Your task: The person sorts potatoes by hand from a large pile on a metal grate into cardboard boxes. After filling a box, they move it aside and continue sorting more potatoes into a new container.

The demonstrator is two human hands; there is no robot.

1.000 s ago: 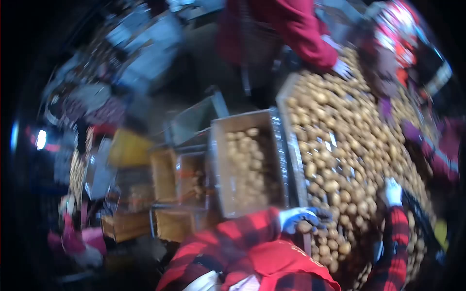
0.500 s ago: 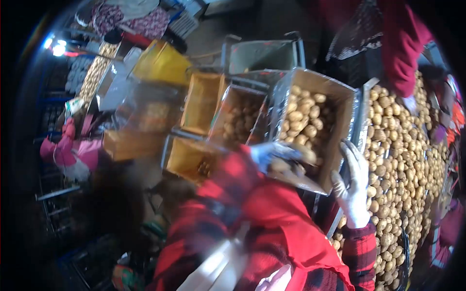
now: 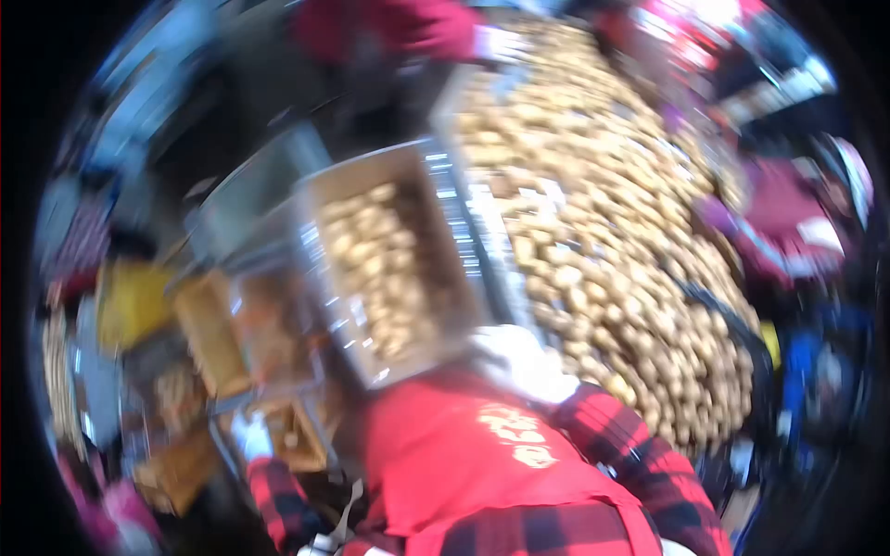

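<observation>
White-gloved right hand (image 3: pixel 521 360) at near-right corner of open brown rectangular cardboard box (image 3: pixel 441 255); white-gloved left hand (image 3: pixel 249 435) over small orange-brown box (image 3: pixel 298 419). Blur: can't tell either grip. Cardboard box's long axis runs front-to-back, far end leaning left; tight beside grey table rim (image 3: pixel 497 246).

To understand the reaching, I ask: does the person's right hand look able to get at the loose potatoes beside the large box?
Probably yes: the right hand is by the near right corner of the large box, close to the loose potatoes; nothing tall seems between, though blur hides its fingers.
</observation>
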